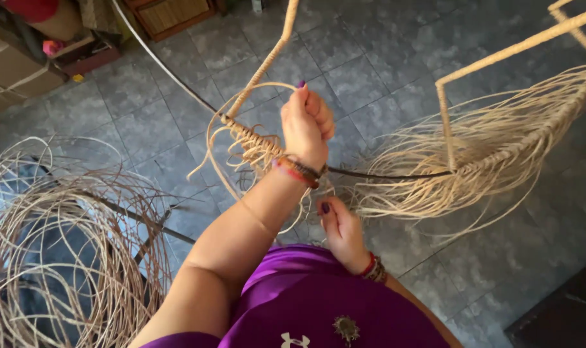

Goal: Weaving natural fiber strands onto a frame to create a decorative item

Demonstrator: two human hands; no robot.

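My left hand [306, 122] is raised and closed around a thin rattan strand [254, 87] that loops out to the left. Just left of it is a rattan-wrapped stretch [249, 140] of a thin dark metal rod [383, 174]. My right hand [341, 232] is lower, close to my purple shirt, with its fingers curled on loose strands below the rod. Both wrists wear bracelets. To the right stands a rattan-wrapped frame [499, 57] with a fringe of loose strands [434, 180] hanging from it.
A big tangle of loose rattan [61, 251] lies on the left over a bluish cloth. Grey floor tiles [376, 71] spread beneath. A wooden cabinet [170, 14], a cardboard box [9, 74] and small clutter sit at the top left. A dark edge shows at bottom right.
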